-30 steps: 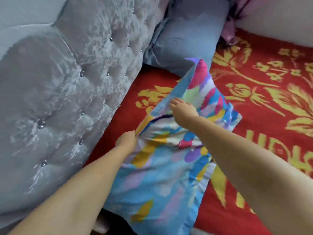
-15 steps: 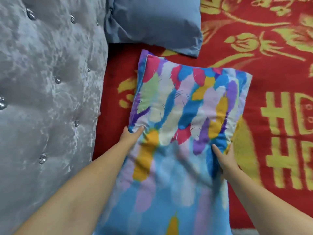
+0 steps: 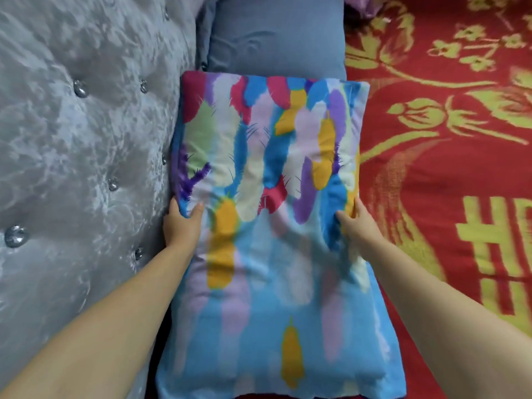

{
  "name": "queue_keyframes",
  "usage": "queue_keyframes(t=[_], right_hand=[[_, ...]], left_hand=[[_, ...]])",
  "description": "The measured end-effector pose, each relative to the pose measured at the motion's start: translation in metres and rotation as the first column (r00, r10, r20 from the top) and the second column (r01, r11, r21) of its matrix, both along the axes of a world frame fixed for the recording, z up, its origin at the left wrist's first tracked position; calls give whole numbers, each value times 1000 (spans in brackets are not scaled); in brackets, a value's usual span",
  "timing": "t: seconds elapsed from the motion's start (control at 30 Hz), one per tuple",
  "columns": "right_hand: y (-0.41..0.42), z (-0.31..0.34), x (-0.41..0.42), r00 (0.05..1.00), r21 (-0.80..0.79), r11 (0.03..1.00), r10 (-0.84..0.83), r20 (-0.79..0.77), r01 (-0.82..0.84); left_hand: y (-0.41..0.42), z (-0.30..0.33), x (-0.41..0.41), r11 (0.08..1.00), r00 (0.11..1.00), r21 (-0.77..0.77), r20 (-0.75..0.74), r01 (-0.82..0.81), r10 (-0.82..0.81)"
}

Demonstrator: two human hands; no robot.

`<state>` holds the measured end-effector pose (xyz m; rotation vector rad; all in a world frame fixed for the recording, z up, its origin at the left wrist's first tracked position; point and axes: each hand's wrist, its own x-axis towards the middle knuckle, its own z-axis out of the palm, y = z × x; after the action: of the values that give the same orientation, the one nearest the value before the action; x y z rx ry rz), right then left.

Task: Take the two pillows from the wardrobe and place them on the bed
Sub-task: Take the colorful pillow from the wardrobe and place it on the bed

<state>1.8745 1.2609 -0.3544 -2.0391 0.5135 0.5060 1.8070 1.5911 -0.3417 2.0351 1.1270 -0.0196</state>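
One head camera, looking steeply down from close above the bed.

It faces forward along both forearms, which enter from the lower corners. The grey headboard (image 3: 72, 168) fills the left of the frame, the red bedspread (image 3: 449, 174) the right, and a colourful pillow (image 3: 273, 226) lies in the centre.

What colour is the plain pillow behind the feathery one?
The plain pillow is grey-blue, seen in the head view.

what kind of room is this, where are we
Most likely a bedroom, seen from over a bed. A grey tufted headboard with shiny buttons stands on the left, a red and gold bedspread covers the surface, and two pillows lie by the headboard: a blue-grey pillow and a colourful feather-print pillow.
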Motion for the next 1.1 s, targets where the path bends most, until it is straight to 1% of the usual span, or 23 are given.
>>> queue_keyframes(t=[0.07,0.1,0.13,0.2,0.27,0.3,0.37,0.4,0.5,0.57,0.63,0.7,0.83,0.87,0.93,1.0,1.1], right_hand=[[-3,-7,-12,966,-48,975,207,-155,-217],[-7,-10,-23,944,-47,960,261,-200,-276],[-12,-13,-36,933,-24,958,274,-232,-287],[-24,-15,-61,924,21,974,221,-313,-226],[-33,-17,-84,901,6,982,173,-399,-186],[-36,-18,-92,900,-11,983,162,-405,-182],[-35,-16,-100,918,-46,984,146,-369,-175],[-33,-16,-102,926,-42,985,142,-350,-167],[-22,-15,-111,924,12,986,158,-347,-164],[-16,-18,-119,922,-1,986,157,-354,-169],[-12,-19,-123,922,-42,985,142,-361,-168],[-9,-13,-120,908,-104,971,159,-387,-214],[-1,18,-114,882,-231,892,287,-374,-389],[1,30,-113,871,-253,864,333,-361,-435],[7,55,-108,852,-279,819,409,-328,-501],[14,83,-101,837,-311,778,484,-257,-545],[25,128,-86,793,-432,687,596,-126,-584]], left_hand=[[-6,-10,-12,998,988,41,-150,39,-32],[-13,-14,-23,997,978,52,-202,53,-42],[-22,-18,-36,998,969,52,-244,45,-31],[-36,-22,-65,999,951,31,-307,-28,36],[-41,-25,-88,997,926,12,-370,-72,72],[-39,-25,-93,998,920,6,-386,-65,62],[-33,-23,-95,1000,929,11,-369,-16,19],[-30,-21,-94,999,939,39,-344,14,1],[-24,-14,-97,982,964,181,-267,51,0],[-23,-11,-107,970,973,232,-231,78,-23],[-28,-9,-119,948,959,262,-259,182,-113],[-34,-7,-126,924,932,272,-317,268,-177],[-41,14,-125,940,902,199,-390,277,-183],[-43,23,-122,937,896,187,-395,296,-205],[-47,42,-114,918,889,163,-358,361,-286],[-53,68,-103,878,871,170,-306,447,-384],[-62,112,-82,787,824,252,-247,563,-510]])
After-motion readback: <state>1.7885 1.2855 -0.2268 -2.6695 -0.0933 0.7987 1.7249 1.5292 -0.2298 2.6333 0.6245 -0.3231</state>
